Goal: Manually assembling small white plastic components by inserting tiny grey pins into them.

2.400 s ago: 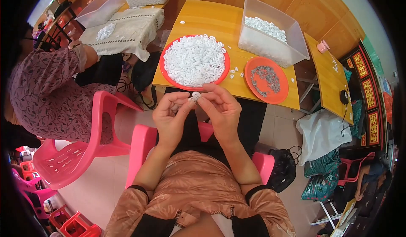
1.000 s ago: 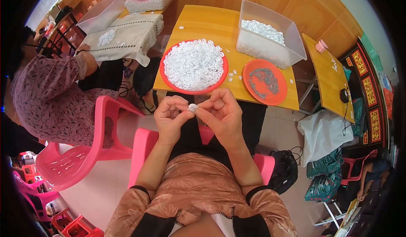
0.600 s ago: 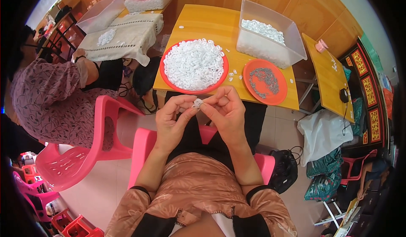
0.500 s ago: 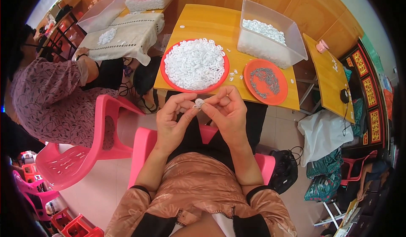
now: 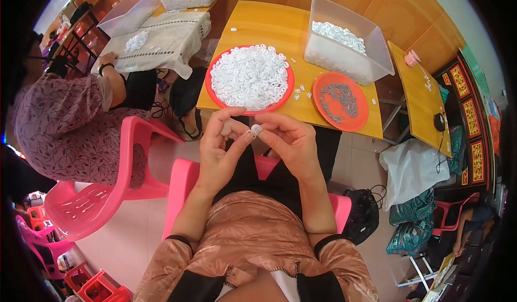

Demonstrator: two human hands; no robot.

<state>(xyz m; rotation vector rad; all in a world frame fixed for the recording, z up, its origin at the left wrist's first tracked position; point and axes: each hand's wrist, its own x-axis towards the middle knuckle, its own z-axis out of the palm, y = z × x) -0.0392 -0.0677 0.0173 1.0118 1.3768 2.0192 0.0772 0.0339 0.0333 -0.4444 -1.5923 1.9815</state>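
My right hand point(image 5: 291, 140) pinches a small white plastic piece point(image 5: 256, 129) between thumb and fingers, in front of the table's near edge. My left hand point(image 5: 222, 143) is closed in a pinch right beside it; a tiny part at its thumb tip is too small to make out. Beyond my hands stands a red round tray point(image 5: 291, 89) heaped with white plastic pieces point(image 5: 249, 78), many of them oval with a hole. To its right, an orange-red plate point(image 5: 353, 122) carries many small grey metal parts point(image 5: 338, 101).
A clear plastic bin point(image 5: 366, 70) of white pieces stands on the yellow table point(image 5: 264, 24), where a few loose pieces point(image 5: 298, 94) lie. To the left, a person point(image 5: 81, 127) works at a cloth-covered table point(image 5: 156, 43). Pink chairs point(image 5: 129, 172) and bags point(image 5: 412, 172) stand around.
My fingertips have shifted slightly, with the white piece turned and now more on the right hand's side. The whole view has tilted a little; trays and bin stay in place.
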